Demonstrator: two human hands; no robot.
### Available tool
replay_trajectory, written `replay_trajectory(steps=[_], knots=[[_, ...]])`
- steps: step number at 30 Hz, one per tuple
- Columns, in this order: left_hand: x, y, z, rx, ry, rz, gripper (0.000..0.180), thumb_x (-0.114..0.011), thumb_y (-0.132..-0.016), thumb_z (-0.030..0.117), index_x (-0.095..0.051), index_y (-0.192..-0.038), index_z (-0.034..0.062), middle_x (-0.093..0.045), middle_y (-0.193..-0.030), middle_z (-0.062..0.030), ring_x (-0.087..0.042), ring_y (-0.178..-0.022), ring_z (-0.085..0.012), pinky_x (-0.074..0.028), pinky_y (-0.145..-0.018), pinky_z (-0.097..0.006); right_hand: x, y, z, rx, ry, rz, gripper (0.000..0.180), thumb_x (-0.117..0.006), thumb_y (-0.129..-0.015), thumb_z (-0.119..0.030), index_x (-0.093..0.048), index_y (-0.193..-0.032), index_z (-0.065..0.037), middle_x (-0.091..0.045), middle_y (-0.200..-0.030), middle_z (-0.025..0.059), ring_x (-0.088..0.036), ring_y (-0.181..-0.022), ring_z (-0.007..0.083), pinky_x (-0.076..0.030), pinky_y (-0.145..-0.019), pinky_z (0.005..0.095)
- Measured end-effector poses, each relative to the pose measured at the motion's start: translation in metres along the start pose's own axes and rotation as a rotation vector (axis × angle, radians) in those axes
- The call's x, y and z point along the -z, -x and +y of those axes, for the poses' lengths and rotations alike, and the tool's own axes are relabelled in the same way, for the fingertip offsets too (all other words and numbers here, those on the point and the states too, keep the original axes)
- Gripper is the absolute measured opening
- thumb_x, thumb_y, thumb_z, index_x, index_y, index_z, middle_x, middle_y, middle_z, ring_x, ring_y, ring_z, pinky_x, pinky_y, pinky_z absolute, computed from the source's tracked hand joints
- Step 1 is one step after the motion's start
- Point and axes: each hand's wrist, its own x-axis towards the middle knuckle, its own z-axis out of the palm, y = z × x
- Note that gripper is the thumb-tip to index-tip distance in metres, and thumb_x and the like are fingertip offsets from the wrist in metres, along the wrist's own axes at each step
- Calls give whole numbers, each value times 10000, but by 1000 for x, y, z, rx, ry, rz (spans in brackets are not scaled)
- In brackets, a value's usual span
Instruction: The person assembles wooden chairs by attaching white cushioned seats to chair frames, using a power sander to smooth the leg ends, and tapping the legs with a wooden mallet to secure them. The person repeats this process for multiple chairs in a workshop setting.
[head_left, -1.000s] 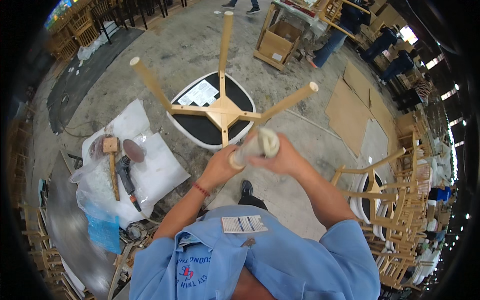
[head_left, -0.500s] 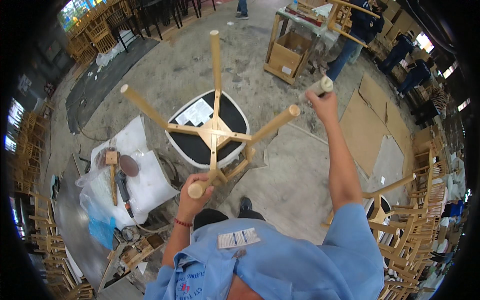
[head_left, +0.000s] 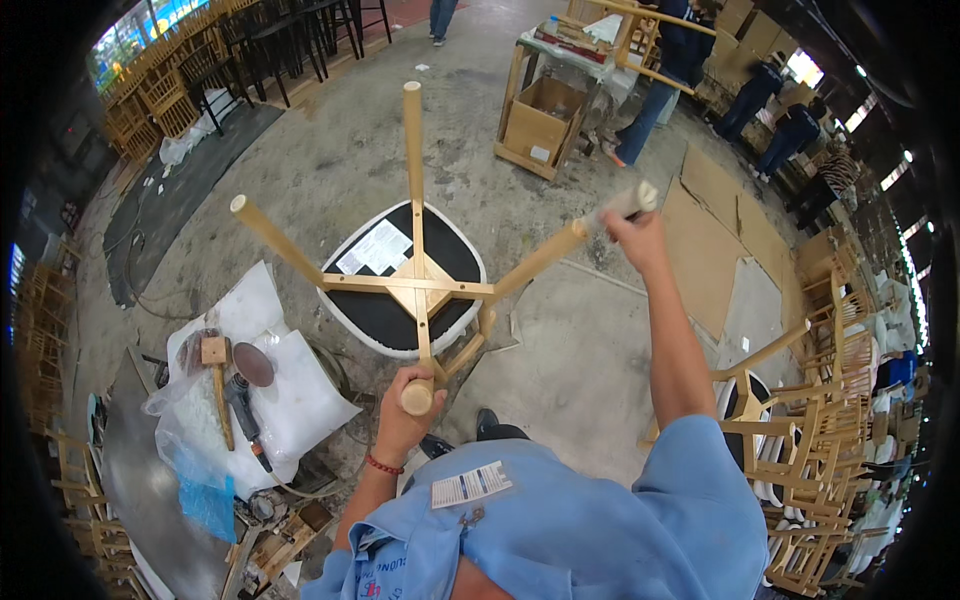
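An upside-down wooden chair (head_left: 452,289), its legs pointing up, shows a black seat underside with a white rim and a pale label. My left hand (head_left: 407,413) is wrapped round the top of its near leg. Out to the right, my right hand (head_left: 638,240) is closed on a whitish roll (head_left: 630,204), which looks like plastic wrap and is smeared by motion. That roll lies close to the tip of the chair's right leg; whether they touch, I cannot tell.
At left, white foam sheets (head_left: 308,405) carry a wooden mallet (head_left: 217,352) and a power sander (head_left: 243,408). Stacked chairs (head_left: 815,440) stand at right, beside flat cardboard (head_left: 705,265). A worktable (head_left: 570,45) with a carton (head_left: 545,118) stands ahead; several people work nearby.
My right hand has brought the roll left and down, nearer the chair's right leg. My left hand keeps its hold on the near leg. The whole view has shifted slightly.
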Motion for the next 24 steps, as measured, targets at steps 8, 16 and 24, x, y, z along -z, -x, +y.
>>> replay_trajectory(steps=[8,16,24], knots=[[6,-4,6,10,-27,-40,341,-776,-778,109,-572,-1048,71,-626,-960,-101,-626,-892,-241,-494,-801,-344,-15,-7,-19,47,184,2,348,-757,-758,-214,-646,-983,28,-707,-828,110,-665,-685,186,-527,-637,347],[8,-7,0,55,-8,-115,363,-784,-786,128,-571,-1077,87,-632,-1064,-74,-612,-982,-204,-483,-878,-339,-23,-62,-11,199,647,108,390,-776,-729,-225,-660,-1017,12,-716,-889,123,-688,-760,208,-527,-684,367],[11,-6,12,93,-7,-109,380,-798,-772,149,-573,-1076,104,-614,-1168,-87,-601,-1074,-235,-466,-940,-350,-174,-206,-72,218,6,-288,354,-778,-725,-240,-652,-918,29,-680,-746,96,-630,-582,144,-498,-534,307]])
